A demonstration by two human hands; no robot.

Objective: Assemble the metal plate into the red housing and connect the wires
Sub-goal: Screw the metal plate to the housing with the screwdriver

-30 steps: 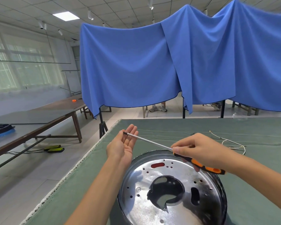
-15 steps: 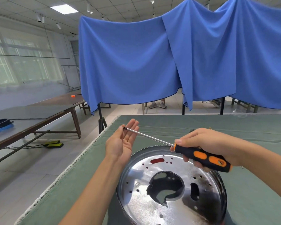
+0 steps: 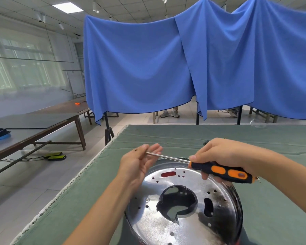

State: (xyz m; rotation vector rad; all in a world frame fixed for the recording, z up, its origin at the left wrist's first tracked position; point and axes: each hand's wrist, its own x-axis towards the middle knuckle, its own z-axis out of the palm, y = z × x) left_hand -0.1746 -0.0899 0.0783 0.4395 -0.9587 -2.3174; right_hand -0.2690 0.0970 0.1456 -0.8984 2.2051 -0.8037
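- Nearest the camera, one round metal plate point(image 3: 166, 225) sat in its housing, of which only a dark rim point(image 3: 237, 200) showed at the right; red was visible through one slot point(image 3: 168, 174) at the plate's far side.
- The plate had one large central opening point(image 3: 177, 204), one oval slot to its right, and many small holes.
- Two bare hands hovered above the plate's far edge.
- The left hand point(image 3: 140, 163) was held open, palm toward the right, fingers blurred; a small dark speck near its thumb may have been a screw.
- The right hand point(image 3: 219, 154) was closed around the black-and-orange handle of one screwdriver point(image 3: 221, 172), whose shaft pointed left, its tip at the left palm.
- The green-covered surface point(image 3: 99, 195) lay bare left of the plate up to its frayed left edge, and bare beyond the hands to its far edge.
- Further off stood two long tables at the left and one blue cloth point(image 3: 140, 68) hung across the room.
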